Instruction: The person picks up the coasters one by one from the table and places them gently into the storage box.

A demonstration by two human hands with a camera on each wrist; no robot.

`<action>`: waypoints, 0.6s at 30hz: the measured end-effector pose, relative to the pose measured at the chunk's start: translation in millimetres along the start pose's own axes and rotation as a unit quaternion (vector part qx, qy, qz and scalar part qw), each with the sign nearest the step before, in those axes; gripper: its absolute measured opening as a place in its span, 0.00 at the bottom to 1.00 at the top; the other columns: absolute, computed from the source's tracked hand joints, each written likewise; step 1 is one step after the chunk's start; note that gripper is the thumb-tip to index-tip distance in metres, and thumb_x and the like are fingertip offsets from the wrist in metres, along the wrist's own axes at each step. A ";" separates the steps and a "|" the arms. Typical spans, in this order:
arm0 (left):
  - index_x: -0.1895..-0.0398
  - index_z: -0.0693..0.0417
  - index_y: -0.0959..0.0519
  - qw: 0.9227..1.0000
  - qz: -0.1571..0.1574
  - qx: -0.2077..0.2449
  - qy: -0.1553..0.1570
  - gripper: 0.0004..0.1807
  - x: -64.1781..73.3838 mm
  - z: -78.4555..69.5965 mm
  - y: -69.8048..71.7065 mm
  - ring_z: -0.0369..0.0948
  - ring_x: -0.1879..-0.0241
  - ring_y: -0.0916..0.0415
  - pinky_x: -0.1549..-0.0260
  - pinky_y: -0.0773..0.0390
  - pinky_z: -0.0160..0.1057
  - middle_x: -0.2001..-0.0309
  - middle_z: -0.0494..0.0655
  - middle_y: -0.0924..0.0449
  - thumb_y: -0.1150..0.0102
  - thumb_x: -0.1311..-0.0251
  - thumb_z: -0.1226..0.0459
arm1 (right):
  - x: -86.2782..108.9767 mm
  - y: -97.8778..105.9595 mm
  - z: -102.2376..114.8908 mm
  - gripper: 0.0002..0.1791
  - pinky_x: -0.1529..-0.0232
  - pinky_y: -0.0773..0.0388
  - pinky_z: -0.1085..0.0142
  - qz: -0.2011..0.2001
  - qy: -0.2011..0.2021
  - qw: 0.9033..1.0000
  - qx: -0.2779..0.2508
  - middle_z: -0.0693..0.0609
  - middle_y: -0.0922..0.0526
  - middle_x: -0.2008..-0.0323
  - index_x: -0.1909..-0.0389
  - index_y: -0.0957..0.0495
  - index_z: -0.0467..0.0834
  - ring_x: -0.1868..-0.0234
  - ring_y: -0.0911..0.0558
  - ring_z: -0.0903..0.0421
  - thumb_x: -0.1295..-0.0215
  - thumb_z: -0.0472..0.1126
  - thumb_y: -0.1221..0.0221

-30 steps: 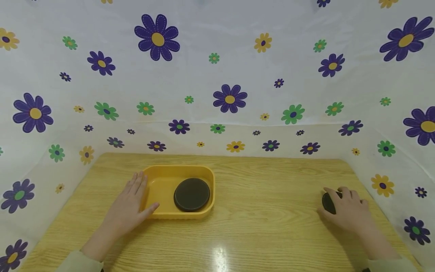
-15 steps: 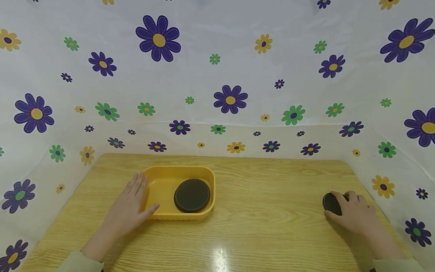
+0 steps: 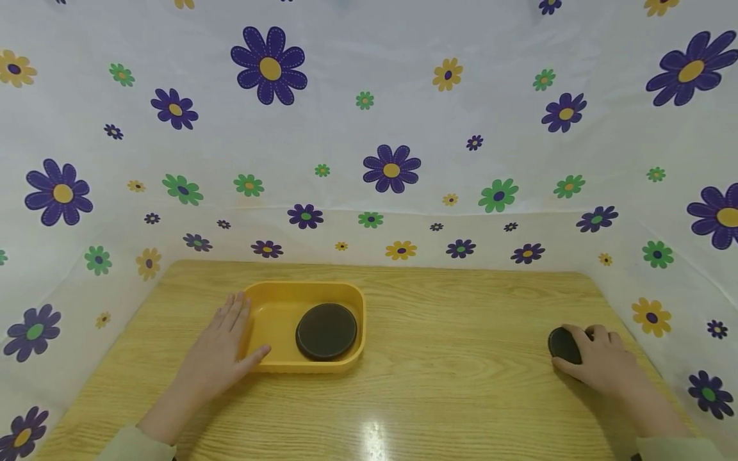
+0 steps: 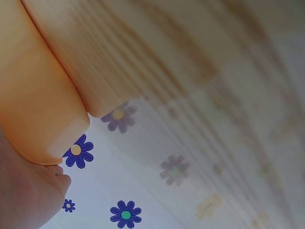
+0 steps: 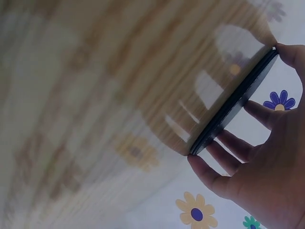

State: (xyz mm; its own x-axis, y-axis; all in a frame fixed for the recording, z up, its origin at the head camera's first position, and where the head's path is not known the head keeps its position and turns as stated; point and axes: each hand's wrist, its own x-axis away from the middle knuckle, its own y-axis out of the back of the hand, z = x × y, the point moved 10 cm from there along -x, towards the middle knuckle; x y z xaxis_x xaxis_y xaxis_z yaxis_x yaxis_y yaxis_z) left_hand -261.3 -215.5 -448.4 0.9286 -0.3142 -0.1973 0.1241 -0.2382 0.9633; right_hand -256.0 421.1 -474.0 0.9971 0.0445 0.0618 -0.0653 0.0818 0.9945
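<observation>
A yellow rectangular tray (image 3: pixel 277 367) stands on the left half of the table. My left hand (image 3: pixel 209 355) lies along its left wall, fingers straight and thumb over the front rim. Inside the tray, toward its right end, lies a larger black round disc (image 3: pixel 326 331). On the right, my right hand (image 3: pixel 605 363) holds a smaller black disc (image 3: pixel 564 346) from above. The right wrist view shows that small disc (image 5: pixel 233 102) lying flat on the wood, fingertips and thumb spread around its edge. The hand hides part of its top.
The wooden table (image 3: pixel 450 333) stretches between the tray and the right hand. White flowered cloth (image 3: pixel 323 128) encloses the table at the back and on both sides. The right hand is near the table's right edge.
My right hand has shifted slightly toward me and right, its fingers settling around the small disc, more of which shows now. The left hand, tray and large disc have stayed put.
</observation>
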 end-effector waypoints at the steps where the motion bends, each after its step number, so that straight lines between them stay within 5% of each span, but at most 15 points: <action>1: 0.18 0.72 0.47 1.000 0.000 0.000 0.000 0.54 0.3 0.0 0.0 0.67 0.17 0.52 0.17 0.45 0.62 0.16 0.70 0.51 0.46 0.27 0.37 | -0.5 0.2 -0.2 0.44 0.61 0.19 0.30 -0.001 0.000 1.000 -0.002 0.16 0.32 0.44 0.30 0.33 0.33 0.47 0.29 0.17 0.32 0.63 0.35; 18: 0.18 0.72 0.46 1.000 -0.006 -0.001 0.001 0.53 -0.5 1.8 -0.5 0.67 0.17 0.52 0.18 0.45 0.62 0.16 0.70 0.51 0.44 0.27 0.39 | -5.9 4.6 2.7 0.49 0.64 0.24 0.31 0.006 -0.020 1.000 -0.005 0.19 0.32 0.50 0.32 0.34 0.34 0.49 0.32 0.21 0.39 0.67 0.33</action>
State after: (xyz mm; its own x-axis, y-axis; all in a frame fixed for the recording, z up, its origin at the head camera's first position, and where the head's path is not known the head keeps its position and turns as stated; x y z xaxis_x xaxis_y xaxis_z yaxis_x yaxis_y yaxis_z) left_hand -262.5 -216.8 -449.1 0.9281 -0.3091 -0.2077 0.1349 -0.2408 0.9612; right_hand -262.0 418.5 -469.5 0.9969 0.0065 0.0779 -0.0781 0.0917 0.9927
